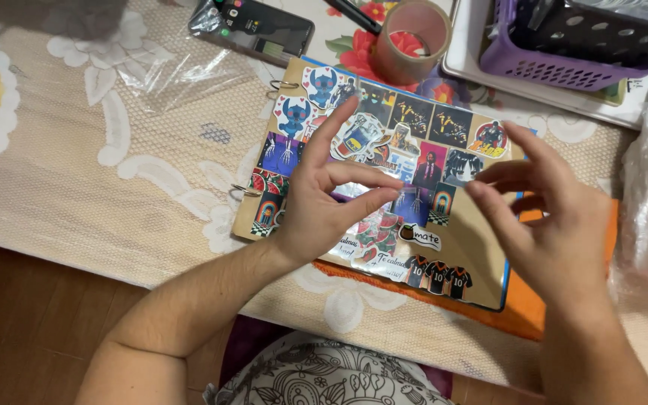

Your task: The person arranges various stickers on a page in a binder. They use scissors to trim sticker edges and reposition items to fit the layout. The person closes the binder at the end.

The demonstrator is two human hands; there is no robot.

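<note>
Sticker board [459, 247]: brown card sheet, blue edge, two metal rings [283, 85] on its left side, lying mid-table on an orange mat [564, 300] over a floral lace-pattern tablecloth [114, 187]. Covered in glossy cut stickers, rectangular and die-cut; three black jersey stickers [438, 276] near edge. Left hand [324, 202] hovers above it, thumb and fingers pinched narrow, possibly on a clear film, hard to tell. Right hand [549, 225] half open, holding nothing. Far side: one tape roll [412, 41], one phone [253, 26], one purple basket [571, 41].
</note>
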